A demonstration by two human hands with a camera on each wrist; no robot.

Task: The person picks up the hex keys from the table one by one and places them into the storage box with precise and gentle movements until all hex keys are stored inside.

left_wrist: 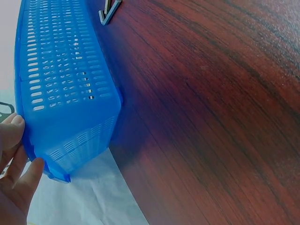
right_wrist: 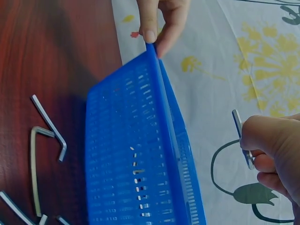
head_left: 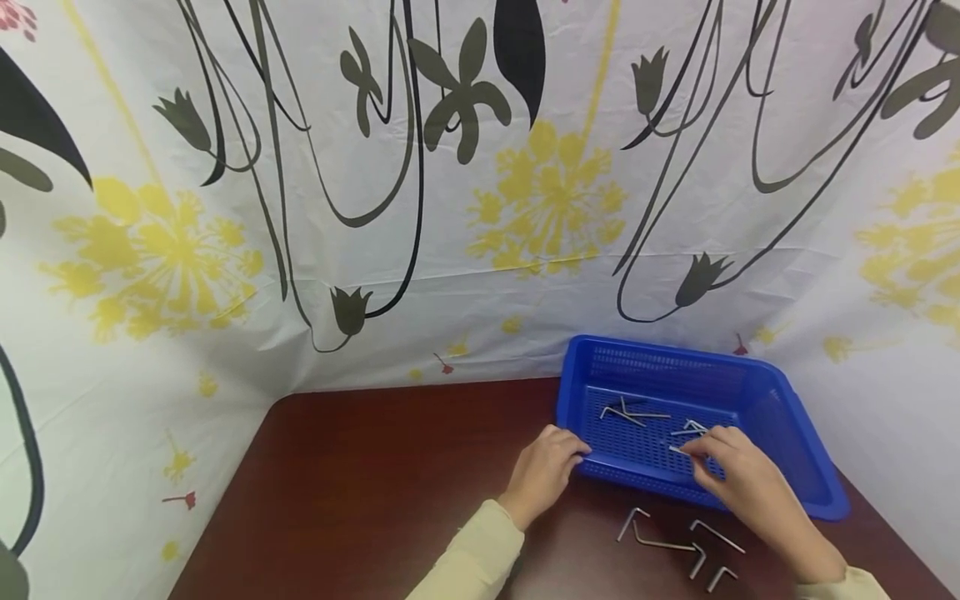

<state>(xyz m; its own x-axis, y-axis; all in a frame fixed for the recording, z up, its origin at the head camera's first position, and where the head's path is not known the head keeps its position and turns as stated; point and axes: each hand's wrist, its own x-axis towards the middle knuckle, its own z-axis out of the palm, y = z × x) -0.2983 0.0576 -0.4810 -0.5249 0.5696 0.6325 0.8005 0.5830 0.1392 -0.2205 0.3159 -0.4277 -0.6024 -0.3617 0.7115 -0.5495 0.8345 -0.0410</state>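
Observation:
My left hand (head_left: pixel 546 467) grips the rim of a blue plastic basket (head_left: pixel 675 348) at its near left corner. Thumb and fingers sit on both sides of that rim in the right wrist view. Over the basket, my right hand (head_left: pixel 738 475) pinches a small silver hex key (right_wrist: pixel 236 123) between thumb and fingers; part of it is hidden by them. Inside the basket lie more hex keys (head_left: pixel 626 415), some on the left and others near my right fingertips. In front of the basket, several L-shaped hex keys (head_left: pixel 663 546) lie on the table.
The basket stands at the right of a dark red-brown wooden table (head_left: pixel 375 483). A white cloth (head_left: pixel 465 308) printed with flowers hangs behind the table and along both sides.

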